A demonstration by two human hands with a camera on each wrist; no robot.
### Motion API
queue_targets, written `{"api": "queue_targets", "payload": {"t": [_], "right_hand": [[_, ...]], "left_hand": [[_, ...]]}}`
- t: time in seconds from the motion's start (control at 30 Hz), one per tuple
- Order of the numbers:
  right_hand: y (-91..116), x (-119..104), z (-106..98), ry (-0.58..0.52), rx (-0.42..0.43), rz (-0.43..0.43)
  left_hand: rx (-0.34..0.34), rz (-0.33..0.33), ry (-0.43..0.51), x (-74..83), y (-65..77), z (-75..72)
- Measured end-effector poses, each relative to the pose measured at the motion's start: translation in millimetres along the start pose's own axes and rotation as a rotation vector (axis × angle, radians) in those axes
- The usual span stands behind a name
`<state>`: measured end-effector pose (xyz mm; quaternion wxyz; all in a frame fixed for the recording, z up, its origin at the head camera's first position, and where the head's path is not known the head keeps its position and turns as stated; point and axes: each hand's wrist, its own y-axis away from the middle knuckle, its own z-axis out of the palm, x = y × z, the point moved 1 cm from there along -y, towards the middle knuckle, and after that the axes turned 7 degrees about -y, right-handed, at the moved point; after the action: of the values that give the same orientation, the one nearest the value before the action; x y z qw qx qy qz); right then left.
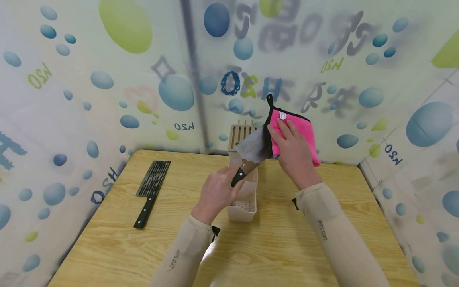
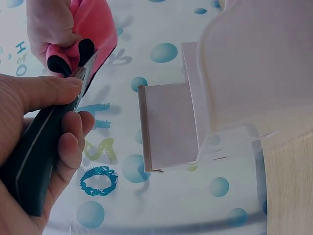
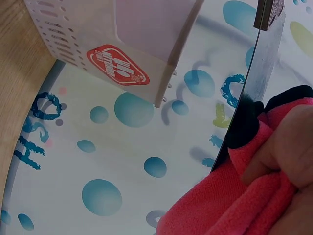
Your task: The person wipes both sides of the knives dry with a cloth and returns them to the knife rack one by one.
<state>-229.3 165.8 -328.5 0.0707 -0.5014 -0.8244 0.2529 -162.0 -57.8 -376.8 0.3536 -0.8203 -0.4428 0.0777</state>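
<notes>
My left hand (image 1: 216,193) grips the black handle of a cleaver (image 1: 252,145), its broad grey blade pointing up and to the right. In the left wrist view the thumb lies along the top of the handle (image 2: 36,152). With my right hand (image 1: 295,157) I hold a pink cloth (image 1: 305,129) with black edging against the blade. The right wrist view shows the cloth (image 3: 210,200) folded over the blade's edge, the fingers bunching it there. Part of the blade is hidden under the cloth.
Behind the cleaver stands a pale knife rack (image 1: 242,215) with a slotted top and a perforated front tray. A second cleaver (image 1: 155,179), dark-bladed with light streaks, lies at the left of the wooden table (image 1: 107,247). Patterned walls (image 1: 172,40) enclose the back and sides.
</notes>
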Motion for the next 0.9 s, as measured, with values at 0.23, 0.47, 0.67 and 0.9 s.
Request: {"api": "queue_targets", "payload": {"t": [0.23, 0.47, 0.67, 0.9], "right_hand": [[1, -2, -2, 0.014, -0.014, 0.013], [3, -10, -1, 0.045, 0.042, -0.026], [6, -17, 2, 0.046, 0.079, -0.055], [10, -25, 6, 0.027, 0.106, -0.088]], "left_hand": [[0.0, 0.006, -0.007, 1.4, -0.9, -1.7], [-0.006, 0.002, -0.015, 1.6, -1.4, -2.5], [-0.02, -0.006, -0.034, 0.7, -1.3, -3.1], [-0.023, -0.014, -0.038, -0.3, -1.5, -4.3]]}}
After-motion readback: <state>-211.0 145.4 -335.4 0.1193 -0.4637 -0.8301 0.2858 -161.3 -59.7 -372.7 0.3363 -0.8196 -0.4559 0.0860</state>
